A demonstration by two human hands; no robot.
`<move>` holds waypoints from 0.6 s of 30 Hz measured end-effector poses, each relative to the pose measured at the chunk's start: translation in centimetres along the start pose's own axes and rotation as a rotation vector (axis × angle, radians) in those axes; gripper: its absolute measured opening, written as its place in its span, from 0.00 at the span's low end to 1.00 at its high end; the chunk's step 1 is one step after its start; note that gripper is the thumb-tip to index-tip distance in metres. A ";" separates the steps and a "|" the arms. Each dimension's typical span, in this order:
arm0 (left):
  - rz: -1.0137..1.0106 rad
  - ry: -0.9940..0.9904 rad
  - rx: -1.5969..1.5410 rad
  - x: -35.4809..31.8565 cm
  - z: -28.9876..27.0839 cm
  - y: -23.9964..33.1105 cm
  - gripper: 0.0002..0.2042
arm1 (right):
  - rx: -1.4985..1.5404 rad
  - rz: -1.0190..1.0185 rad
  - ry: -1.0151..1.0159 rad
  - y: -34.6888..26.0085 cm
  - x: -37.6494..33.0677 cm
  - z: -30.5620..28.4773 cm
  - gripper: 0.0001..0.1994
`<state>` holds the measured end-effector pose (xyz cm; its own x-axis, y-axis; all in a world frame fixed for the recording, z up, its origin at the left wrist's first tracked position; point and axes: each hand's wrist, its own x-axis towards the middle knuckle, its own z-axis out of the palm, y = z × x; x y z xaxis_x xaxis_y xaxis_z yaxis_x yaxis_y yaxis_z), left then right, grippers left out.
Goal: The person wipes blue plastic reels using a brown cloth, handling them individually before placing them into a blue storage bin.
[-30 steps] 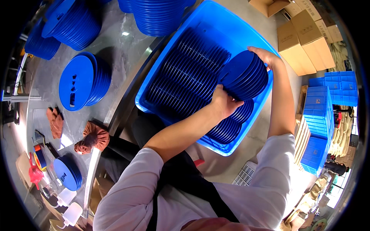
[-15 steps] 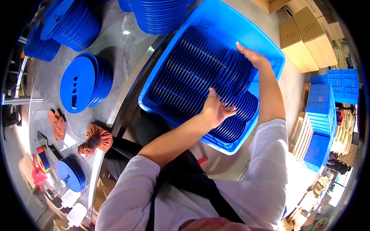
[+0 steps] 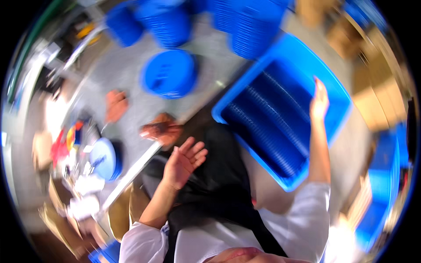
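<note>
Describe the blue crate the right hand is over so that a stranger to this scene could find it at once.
Start at the grey worktable; off its right-hand edge sits a big rectangular blue crate. Rows of blue discs stand on edge inside it, and the right hand hangs open above them. Unlike the round disc stacks on the table, it is a straight-walled box.

White long-sleeved shirt, sleeves pushed up to the elbows. Black apron over it, straps running up the chest. Both forearms bare.
</note>
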<state>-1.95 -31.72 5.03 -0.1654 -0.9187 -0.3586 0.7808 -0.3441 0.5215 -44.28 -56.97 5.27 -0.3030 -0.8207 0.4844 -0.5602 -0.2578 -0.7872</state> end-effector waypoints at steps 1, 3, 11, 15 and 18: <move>0.073 0.044 0.037 -1.8 -0.6 0.6 0.28 | 0.114 -0.001 -0.032 -2.0 -1.5 1.0 0.20; 0.213 0.159 0.084 -4.6 -2.1 1.6 0.27 | 0.255 -0.104 -0.170 -7.0 -3.8 3.3 0.20; 1.015 1.003 -0.039 -17.3 -14.7 3.3 0.11 | 0.841 -0.498 -1.134 -32.1 -22.5 19.6 0.16; 1.042 0.947 -0.056 -16.2 -17.9 5.0 0.21 | 0.890 0.059 -1.456 -34.8 -31.1 27.4 0.20; 1.008 0.950 -0.008 -14.3 -16.9 7.2 0.30 | 0.737 0.204 -1.276 -33.9 -35.1 34.0 0.25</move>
<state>16.25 -17.77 0.88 0.9337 -0.2832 -0.2192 0.3204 0.3867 0.8648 11.56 -36.82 1.97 0.7552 -0.6555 -0.0012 0.0328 0.0397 -0.9987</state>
